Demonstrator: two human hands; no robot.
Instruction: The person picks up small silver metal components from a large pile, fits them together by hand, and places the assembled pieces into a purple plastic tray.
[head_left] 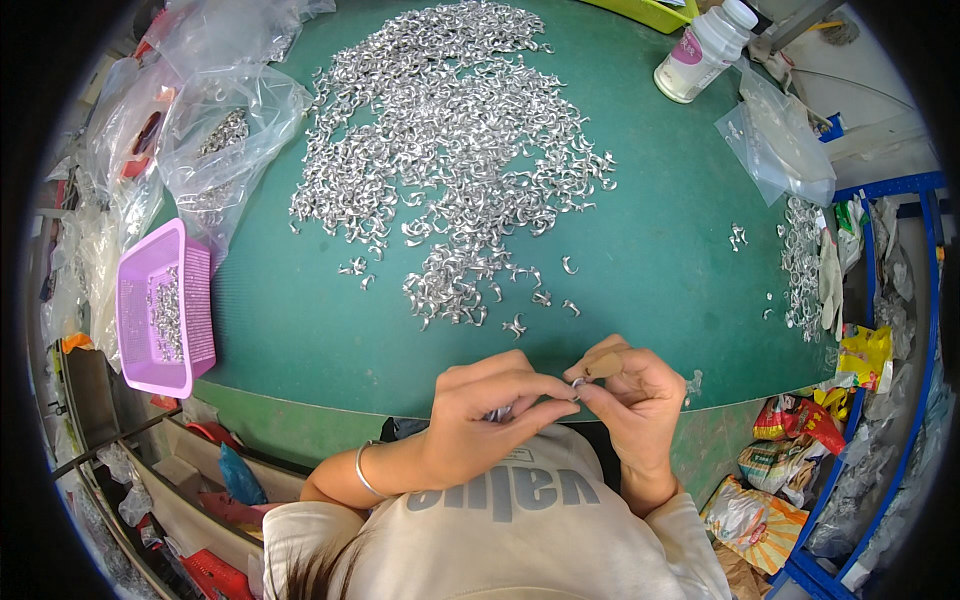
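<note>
Bright even light, soft shadows; sharp centre, strong fisheye bending, black vignette corners.

White plastic bottle (704, 50) with a pink label (689, 47), lying tilted on the bench (660, 250), far beyond the right grip (625, 385). Clear plastic bags: one (775, 140) beside the bottle, several (215, 110) far left of the left grip (490, 410). Colourful snack wrappers (790, 470) lie right of and below the right grip.

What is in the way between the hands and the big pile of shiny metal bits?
Nothing visible. Both hands, left and right, pinch a small silver metal piece at the table's near edge; only bare green tabletop and a few stray pieces lie before the heap of silver metal pieces.
</note>
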